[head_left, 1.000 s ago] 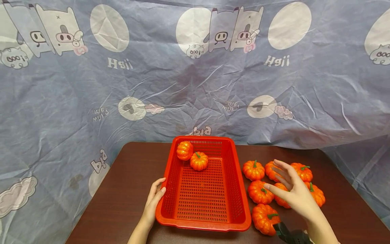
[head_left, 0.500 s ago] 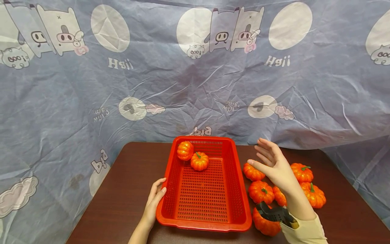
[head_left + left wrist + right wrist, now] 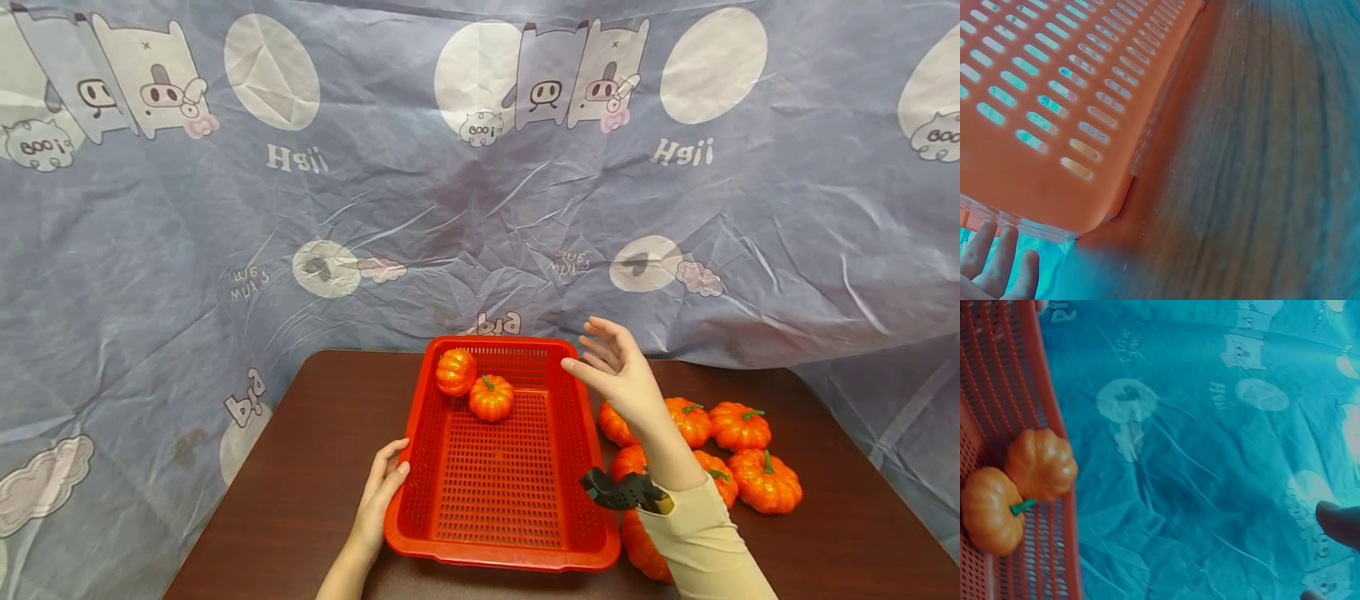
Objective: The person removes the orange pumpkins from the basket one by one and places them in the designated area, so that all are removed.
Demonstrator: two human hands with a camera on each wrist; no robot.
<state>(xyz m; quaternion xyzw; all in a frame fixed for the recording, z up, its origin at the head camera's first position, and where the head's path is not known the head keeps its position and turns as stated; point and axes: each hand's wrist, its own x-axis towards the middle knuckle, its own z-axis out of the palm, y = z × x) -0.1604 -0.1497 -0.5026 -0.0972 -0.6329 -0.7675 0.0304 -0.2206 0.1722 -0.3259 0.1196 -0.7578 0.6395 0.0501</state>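
Note:
A red plastic basket (image 3: pixel 498 467) stands on the dark table with two small orange pumpkins inside, at its far left corner. One pumpkin (image 3: pixel 455 372) leans by the wall; the other pumpkin (image 3: pixel 491 397) has its green stem up. My left hand (image 3: pixel 377 496) holds the basket's left rim, and its fingers (image 3: pixel 1004 259) show under the rim in the left wrist view. Above the basket's far right corner, my right hand (image 3: pixel 617 367) hovers with spread, slightly bent fingers and nothing in it. Only a thumb (image 3: pixel 1338 522) and a fingertip appear in the right wrist view.
Several orange pumpkins, among them a front right one (image 3: pixel 767 481), lie on the table right of the basket, partly hidden by my right arm. A printed grey-blue cloth (image 3: pixel 480 208) hangs behind the table (image 3: pixel 300 467). A black strap (image 3: pixel 622 490) circles my right wrist.
My right hand has moved left and away from me, from over the loose pumpkins to the basket's far right corner. My left hand and the basket have stayed put.

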